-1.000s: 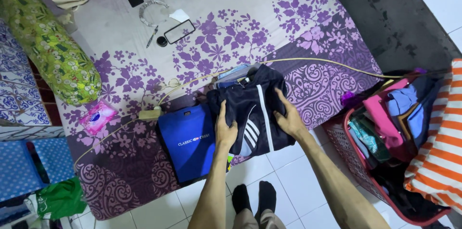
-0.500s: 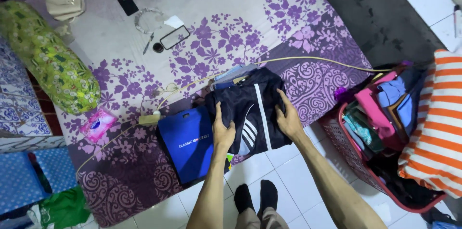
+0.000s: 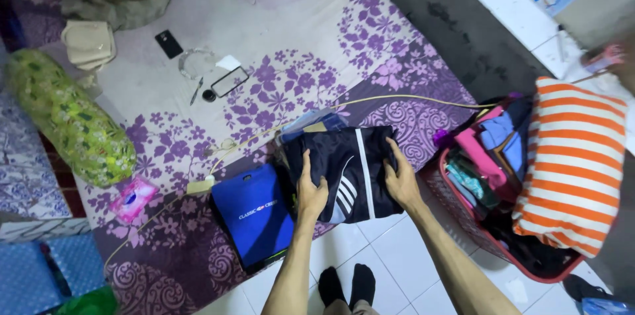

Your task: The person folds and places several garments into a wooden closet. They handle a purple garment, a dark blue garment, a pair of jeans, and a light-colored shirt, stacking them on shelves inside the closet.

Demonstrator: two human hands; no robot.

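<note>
Head view: both hands press flat on a folded dark navy garment with white stripes, which lies at the near edge of a purple-flowered mattress. The left hand rests on the garment's left part, fingers spread and laid flat, gripping nothing. The right hand lies on its right edge, fingers stretched along the fabric; whether the fingertips curl under the edge cannot be told. Beneath the garment's far side, a bluish folded piece peeks out, mostly hidden. Just left lies a blue folded shirt. A pale cord runs across the mattress beyond the garment. To the right stands a red laundry basket full of mixed clothes, partly covered by an orange-and-white striped cloth. Far left, a green patterned bolster lies on the mattress; small items farther off, including a dark phone, are hard to make out. The person's dark-socked feet are cut off at the bottom edge.
</note>
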